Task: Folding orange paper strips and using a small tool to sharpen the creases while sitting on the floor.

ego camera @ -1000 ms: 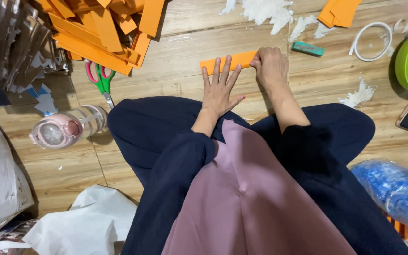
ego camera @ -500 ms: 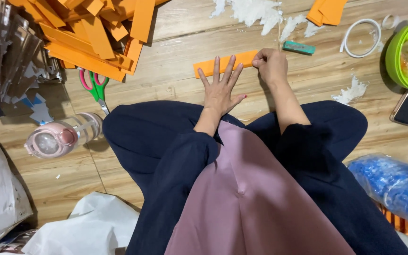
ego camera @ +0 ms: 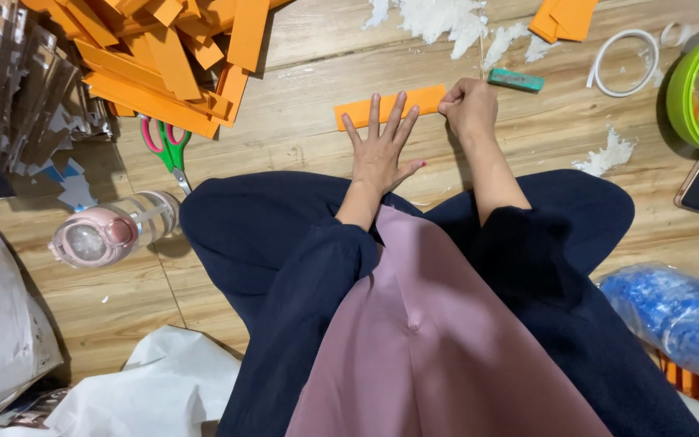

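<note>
Left hand (ego camera: 380, 154) flat, fingers spread, pressing long orange paper strip (ego camera: 390, 104) at upper centre of frame. Right hand (ego camera: 469, 108) closed, pinching strip's right end.

A light wooden plank floor (ego camera: 301, 121) fills the view, its boards running roughly left to right, evenly lit with soft shadows. At 11 o'clock lies a heap of orange card strips (ego camera: 163, 48); at 9 o'clock a pink-lidded clear bottle (ego camera: 111, 231) on its side; at 12 to 1 o'clock white fluffy scraps (ego camera: 438, 16); at 2 o'clock a lime-green container (ego camera: 693, 81).
</note>
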